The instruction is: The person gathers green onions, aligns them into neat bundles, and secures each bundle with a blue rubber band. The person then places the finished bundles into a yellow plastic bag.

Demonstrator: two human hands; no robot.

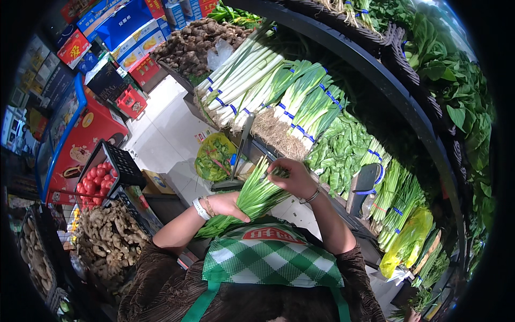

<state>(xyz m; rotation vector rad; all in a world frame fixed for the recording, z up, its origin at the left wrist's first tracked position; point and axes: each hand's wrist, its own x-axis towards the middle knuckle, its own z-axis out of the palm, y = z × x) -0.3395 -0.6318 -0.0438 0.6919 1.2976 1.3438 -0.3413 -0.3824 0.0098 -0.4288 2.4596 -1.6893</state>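
My left hand (229, 206) is wrapped around a bunch of long green garlic chives (257, 193), held slantwise in front of the green checked apron (273, 257). At the upper part of the bunch, my right hand (287, 175) has its fingers curled on something small and dark green; what exactly it pinches is partly hidden by the fingers. The bunch's pale cut ends point up and away from me, and its leaves trail down past my left wrist. Beyond my hands lie leeks (245, 76) and green onions (305, 104) tied with blue bands.
A long-handled dustpan (241, 145) stands beside a yellow bag of leaves (215, 157). Flat green beans (342, 149) and more bundled greens (396, 197) line the shelf at right. Tomatoes (96, 183) in a black crate and ginger (110, 237) are at left. Another person's hand (412, 315) shows at lower right.
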